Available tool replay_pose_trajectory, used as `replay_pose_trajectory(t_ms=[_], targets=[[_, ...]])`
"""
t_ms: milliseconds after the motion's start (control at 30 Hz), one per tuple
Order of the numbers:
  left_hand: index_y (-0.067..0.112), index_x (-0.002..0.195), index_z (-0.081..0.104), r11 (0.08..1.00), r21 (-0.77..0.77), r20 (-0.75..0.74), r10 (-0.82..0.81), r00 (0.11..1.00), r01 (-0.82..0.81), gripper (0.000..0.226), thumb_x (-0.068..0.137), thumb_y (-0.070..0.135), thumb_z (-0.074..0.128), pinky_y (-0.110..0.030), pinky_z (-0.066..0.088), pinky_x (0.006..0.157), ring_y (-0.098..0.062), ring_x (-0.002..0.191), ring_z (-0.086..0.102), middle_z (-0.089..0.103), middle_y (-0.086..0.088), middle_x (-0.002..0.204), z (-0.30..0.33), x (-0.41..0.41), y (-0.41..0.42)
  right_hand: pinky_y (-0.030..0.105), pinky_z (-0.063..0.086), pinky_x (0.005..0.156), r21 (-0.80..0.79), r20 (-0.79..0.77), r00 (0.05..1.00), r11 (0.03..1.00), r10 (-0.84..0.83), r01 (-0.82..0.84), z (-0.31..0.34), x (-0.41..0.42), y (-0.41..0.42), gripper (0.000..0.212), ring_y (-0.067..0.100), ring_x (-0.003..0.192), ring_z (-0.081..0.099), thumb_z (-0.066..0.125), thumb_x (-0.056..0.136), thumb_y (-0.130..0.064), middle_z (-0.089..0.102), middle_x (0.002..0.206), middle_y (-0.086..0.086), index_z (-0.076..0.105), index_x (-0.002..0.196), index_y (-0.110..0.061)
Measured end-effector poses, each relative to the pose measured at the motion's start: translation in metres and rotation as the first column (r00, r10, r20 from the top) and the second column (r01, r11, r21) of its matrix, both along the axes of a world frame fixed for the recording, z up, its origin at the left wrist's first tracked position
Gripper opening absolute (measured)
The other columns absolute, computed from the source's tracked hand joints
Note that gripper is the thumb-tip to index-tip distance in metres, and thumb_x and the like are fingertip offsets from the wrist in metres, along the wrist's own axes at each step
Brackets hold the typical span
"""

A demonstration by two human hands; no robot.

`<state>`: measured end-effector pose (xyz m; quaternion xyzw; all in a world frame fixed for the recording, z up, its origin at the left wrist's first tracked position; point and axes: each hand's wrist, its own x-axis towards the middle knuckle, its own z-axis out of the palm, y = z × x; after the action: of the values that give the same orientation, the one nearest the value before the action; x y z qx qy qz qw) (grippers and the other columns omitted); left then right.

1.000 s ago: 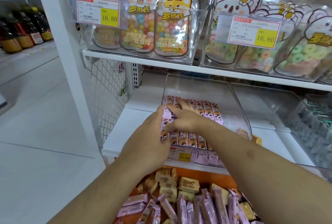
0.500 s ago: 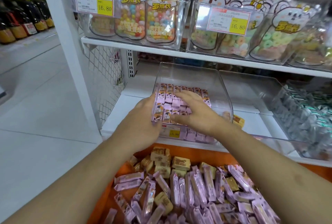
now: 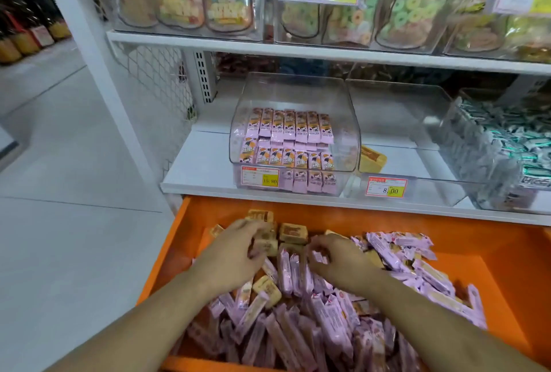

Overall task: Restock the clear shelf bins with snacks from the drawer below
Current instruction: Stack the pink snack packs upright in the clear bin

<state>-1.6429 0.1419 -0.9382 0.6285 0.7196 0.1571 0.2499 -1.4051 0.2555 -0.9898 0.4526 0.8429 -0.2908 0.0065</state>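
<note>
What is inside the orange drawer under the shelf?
The orange drawer holds a heap of pink snack packets and some tan square packets. Both hands reach into the heap. The drawer's bottom under the heap is covered.

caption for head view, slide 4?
Both hands, left and right, dig into pink snack packs in the orange drawer below the clear bin.

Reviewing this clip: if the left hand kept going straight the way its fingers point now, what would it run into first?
Probably the tan square-wrapped snacks right at the fingertips of the left hand, piled at the back of the open orange drawer. Beyond them is the drawer's rear wall. Depth is unclear and the hand is blurred.
</note>
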Motion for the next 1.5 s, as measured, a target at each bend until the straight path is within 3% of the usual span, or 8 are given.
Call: replay_pose_trajectory(t_ms=[200,500,700,800,1067,1167,1267,1500], targets=[[0.034,0.155,0.039,0.964,-0.262,-0.023,0.042,0.999,-0.046,0.068,0.094,0.032,0.068,-0.034,0.054,0.094,-0.024,0.122,0.06,0.048,-0.005,0.15,-0.095,-0.005,0.02,0.045,0.052,0.102,-0.08,0.101,0.99,0.991,-0.095,0.103,-0.076,0.008,0.022,0.065,0.031,0.132,0.048,0.061,0.093,-0.039,0.046,0.142,0.008,0.038,0.154,-0.037],[0.038,0.162,0.023,0.88,-0.444,-0.171,0.099,0.98,-0.166,0.089,0.088,0.046,0.072,-0.042,0.045,0.11,-0.036,0.145,0.04,0.026,-0.011,0.168,-0.198,-0.022,0.037,0.049,0.056,0.089,0.112,0.261,0.961,0.991,-0.097,0.07,-0.138,-0.004,0.035,0.088,0.041,0.128,0.04,0.063,0.085,-0.018,0.032,0.146,0.017,0.02,0.16,-0.032],[0.032,0.147,0.041,0.897,-0.404,-0.039,0.179,0.983,-0.179,0.07,0.087,0.023,0.077,-0.032,0.05,0.066,-0.026,0.098,0.069,0.071,-0.007,0.111,-0.193,-0.016,0.036,0.045,0.054,0.084,0.198,0.349,0.932,0.98,-0.101,0.032,-0.141,-0.007,0.029,0.091,0.039,0.131,0.045,0.066,0.089,-0.01,0.044,0.148,0.018,0.011,0.16,-0.024],[0.036,0.127,0.049,0.914,-0.338,0.088,0.268,0.959,-0.224,0.052,0.087,0.014,0.076,-0.027,0.039,0.049,-0.016,0.063,0.061,0.062,0.003,0.077,-0.178,-0.017,0.032,0.041,0.047,0.074,0.152,0.393,0.914,0.988,-0.096,0.038,-0.131,-0.005,0.025,0.095,0.037,0.127,0.051,0.071,0.083,-0.005,0.055,0.139,0.014,0.014,0.156,-0.022],[0.038,0.12,0.056,0.948,-0.242,0.341,0.281,0.897,-0.205,0.055,0.082,0.012,0.086,-0.02,0.05,0.061,-0.004,0.066,0.064,0.07,0.006,0.09,-0.124,-0.011,0.024,0.05,0.055,0.089,0.057,0.273,0.958,0.995,-0.09,0.077,-0.12,0.012,0.015,0.094,0.044,0.141,0.04,0.056,0.101,-0.027,0.026,0.163,0.016,-0.015,0.157,-0.054],[0.038,0.115,0.058,0.961,-0.202,0.356,0.252,0.9,-0.189,0.053,0.08,0.01,0.087,-0.022,0.054,0.065,-0.01,0.08,0.067,0.069,0.005,0.097,-0.099,-0.004,0.021,0.04,0.056,0.06,0.009,0.146,0.981,0.992,-0.128,0.128,-0.112,0.015,0.009,0.076,0.029,0.091,0.067,0.051,0.103,-0.028,0.064,0.116,0.01,0.005,0.157,-0.054],[0.04,0.116,0.058,0.965,-0.195,0.367,0.237,0.899,-0.175,0.056,0.079,0.012,0.089,-0.032,0.06,0.076,-0.016,0.091,0.07,0.068,0.005,0.101,-0.076,0.002,0.018,0.032,0.044,0.048,-0.026,0.018,0.989,0.989,-0.144,0.144,-0.085,0.021,0.006,0.054,0.009,0.06,0.055,0.055,0.101,-0.032,0.059,0.077,-0.007,0.035,0.15,-0.038],[0.036,0.123,0.053,0.988,-0.11,0.41,0.141,0.901,-0.104,0.066,0.072,0.034,0.094,-0.031,0.059,0.082,-0.006,0.089,0.069,0.068,0.013,0.101,0.012,0.016,0.022,0.034,0.062,0.066,-0.223,-0.247,0.968,0.975,-0.053,-0.004,0.047,0.019,0.013,0.053,0.012,0.079,0.072,0.077,0.089,-0.019,0.07,0.113,-0.003,0.056,0.133,-0.039]])
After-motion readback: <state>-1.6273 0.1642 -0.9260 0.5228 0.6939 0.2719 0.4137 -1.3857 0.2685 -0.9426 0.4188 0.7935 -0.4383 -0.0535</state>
